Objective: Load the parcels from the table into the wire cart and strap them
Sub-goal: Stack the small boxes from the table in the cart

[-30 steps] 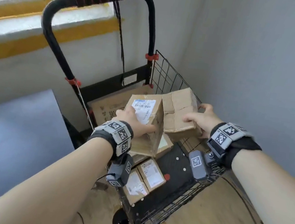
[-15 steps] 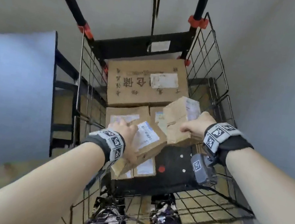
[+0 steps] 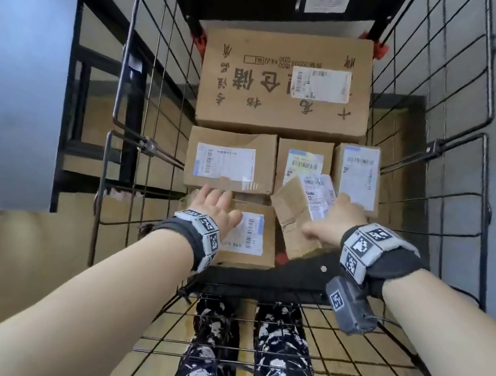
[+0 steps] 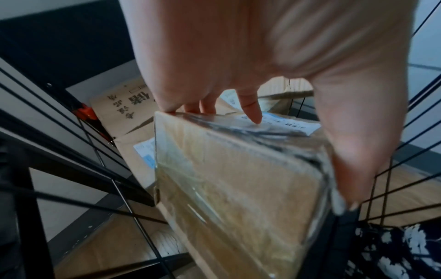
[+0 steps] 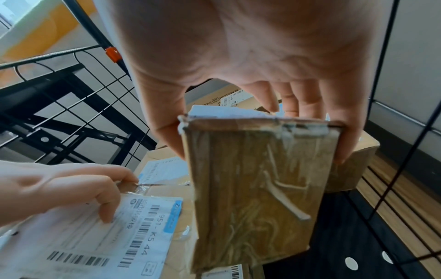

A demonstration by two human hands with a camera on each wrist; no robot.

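Looking down into the black wire cart [image 3: 468, 178], I see a large printed box [image 3: 282, 95] at the far end. Three smaller labelled parcels [image 3: 228, 158] lie in a row in front of it. My left hand [image 3: 215, 207] grips a labelled parcel [image 3: 252, 234] lying at the near left of the cart, fingers over its far edge and thumb down its side [image 4: 238, 179]. My right hand [image 3: 329, 224] holds a small taped parcel [image 3: 294, 208] tilted at the near right, thumb on one side and fingers on the other [image 5: 257, 188].
The cart's black base plate [image 3: 290, 277] shows bare at the near right, below the tilted parcel. A grey table top [image 3: 14, 66] with a black frame stands to the left. A grey wall closes the right. My legs in patterned trousers [image 3: 213, 346] show through the wire front panel.
Both hands have lowered their parcels from above the cart down into it. The left parcel has gone from tilted to flat. The head view has tipped downward.
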